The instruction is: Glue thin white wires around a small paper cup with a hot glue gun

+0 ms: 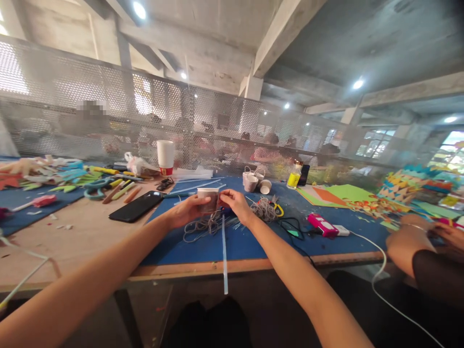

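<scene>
A small paper cup (208, 200) with a white rim and brownish side is upright in my left hand (186, 211), whose fingers wrap round its left side. At the cup's right side, my right hand (235, 204) has its fingers pinched together; what they hold is too small to make out. Beneath both hands, tangled grey cord (203, 227) lies on the blue mat (174, 249). A pale strip (225, 256) runs from below my right hand over the table's front edge. Another bundle of cord (266, 209) lies to the right beside yellow-handled scissors (278, 209).
On the left are a black phone (137, 207), markers, blue scissors (97, 188) and a tall white cup (166, 157). Small cups (251, 181), a yellow bottle (294, 175), coloured paper (346, 195) and a pink device (322, 225) are rightward. A person's arm (408, 241) rests far right.
</scene>
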### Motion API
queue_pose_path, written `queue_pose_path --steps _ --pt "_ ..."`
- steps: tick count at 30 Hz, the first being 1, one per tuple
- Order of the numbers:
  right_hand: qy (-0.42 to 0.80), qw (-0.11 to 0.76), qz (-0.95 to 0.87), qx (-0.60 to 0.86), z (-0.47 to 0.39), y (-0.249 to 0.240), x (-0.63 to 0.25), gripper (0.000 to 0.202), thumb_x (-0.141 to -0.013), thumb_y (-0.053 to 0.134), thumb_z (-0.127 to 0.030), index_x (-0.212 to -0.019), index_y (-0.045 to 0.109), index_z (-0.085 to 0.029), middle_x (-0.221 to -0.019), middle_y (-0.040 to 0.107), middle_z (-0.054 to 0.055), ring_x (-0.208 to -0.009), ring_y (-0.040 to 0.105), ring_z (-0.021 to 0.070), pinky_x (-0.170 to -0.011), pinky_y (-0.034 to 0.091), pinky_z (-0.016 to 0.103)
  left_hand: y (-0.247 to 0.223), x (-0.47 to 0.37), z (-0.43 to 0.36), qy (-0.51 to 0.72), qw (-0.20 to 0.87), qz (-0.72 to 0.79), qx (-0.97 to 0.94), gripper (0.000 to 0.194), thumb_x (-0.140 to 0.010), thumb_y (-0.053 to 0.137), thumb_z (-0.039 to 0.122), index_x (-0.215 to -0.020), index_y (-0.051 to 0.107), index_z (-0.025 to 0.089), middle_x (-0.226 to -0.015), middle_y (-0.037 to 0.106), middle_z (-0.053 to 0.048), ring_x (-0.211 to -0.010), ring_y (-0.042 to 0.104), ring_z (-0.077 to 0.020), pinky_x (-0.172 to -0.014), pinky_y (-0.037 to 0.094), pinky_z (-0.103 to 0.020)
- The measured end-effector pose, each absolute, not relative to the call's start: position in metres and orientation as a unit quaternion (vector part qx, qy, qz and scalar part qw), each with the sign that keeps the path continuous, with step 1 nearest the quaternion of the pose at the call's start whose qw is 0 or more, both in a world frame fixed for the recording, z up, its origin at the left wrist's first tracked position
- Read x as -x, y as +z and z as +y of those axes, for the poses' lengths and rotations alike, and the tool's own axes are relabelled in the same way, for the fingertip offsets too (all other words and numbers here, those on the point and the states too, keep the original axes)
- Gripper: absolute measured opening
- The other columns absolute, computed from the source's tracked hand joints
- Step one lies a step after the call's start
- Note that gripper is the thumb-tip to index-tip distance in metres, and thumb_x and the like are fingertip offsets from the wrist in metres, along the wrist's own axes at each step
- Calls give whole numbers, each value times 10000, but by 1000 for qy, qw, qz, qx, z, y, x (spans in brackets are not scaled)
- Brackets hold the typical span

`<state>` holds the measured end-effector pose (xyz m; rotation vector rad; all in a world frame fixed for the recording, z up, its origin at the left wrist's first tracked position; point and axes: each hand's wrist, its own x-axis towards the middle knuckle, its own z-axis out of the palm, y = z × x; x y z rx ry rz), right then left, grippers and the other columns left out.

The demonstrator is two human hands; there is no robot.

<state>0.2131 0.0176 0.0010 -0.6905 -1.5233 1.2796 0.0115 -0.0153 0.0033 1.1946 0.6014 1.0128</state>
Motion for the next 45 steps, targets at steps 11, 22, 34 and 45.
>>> queue_pose_path --steps 11,22,34,45 --pt "399 495 -709 306 19 -6 -212 171 -818 653 -354 -891 577 -219 -776 681 -18 -703 688 159 -734 586 299 0 -12 -10 438 670 257 -541 383 -840 743 292 -1192 733 141 -1208 761 -166 -1083 723 -275 -954 549 -337" --pt "317 525 -713 339 18 -4 -218 198 -868 602 -411 -884 536 -225 -740 671 -15 -656 688 159 -706 565 290 3 -15 -18 458 669 289 -509 391 -832 743 251 -1202 728 124 -1167 774 -142 -1037 731 -248 -921 572 -326" --pt "251 481 -760 358 20 -6 -218 159 -884 595 -375 -837 596 -224 -745 685 -13 -722 673 164 -793 539 297 1 -7 -14 478 655 320 -491 335 -797 710 101 -1128 747 136 -1101 793 -110 -957 744 -213 -889 580 -292" --pt "370 472 -751 276 13 -1 -211 161 -855 649 -330 -896 719 -192 -880 752 21 -844 697 174 -857 545 298 -1 -6 -9 480 658 277 -510 329 -824 728 170 -1152 732 140 -1171 766 -127 -1036 720 -223 -949 548 -307"
